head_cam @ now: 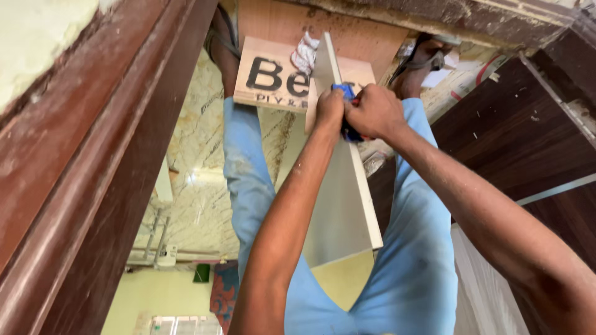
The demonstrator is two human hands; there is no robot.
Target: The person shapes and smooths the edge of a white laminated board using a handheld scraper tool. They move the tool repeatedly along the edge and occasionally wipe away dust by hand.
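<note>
Pale laminate covers the long narrow board [341, 186] that stands on edge between the person's legs, and everything else is best placed from it. The left hand [329, 110] is closed against the board's upper part, and the right hand [374, 111] sits just beside it on the board's right, both wrapped together around a small blue tool [345, 93] pressed to the board's edge; what kind of tool it is cannot be told, since the fingers hide most of it. Behind the board's far end lies a plywood offcut [273, 77] with dark printed lettering, and a crumpled white rag [304, 53] rests on it, touching the board's left face. A sandalled foot [425, 59] is planted to the right of the board's far end. To the left of the board a dark reddish wooden frame [93, 186] runs down the view; to the right lie dark brown laminated panels [521, 136]. As a judgement, the main risk is the board tipping or sliding, because it balances on a thin edge with only the hands and legs steadying it; the tool could then skip off the edge toward the left hand's fingers, or chip the laminate.
</note>
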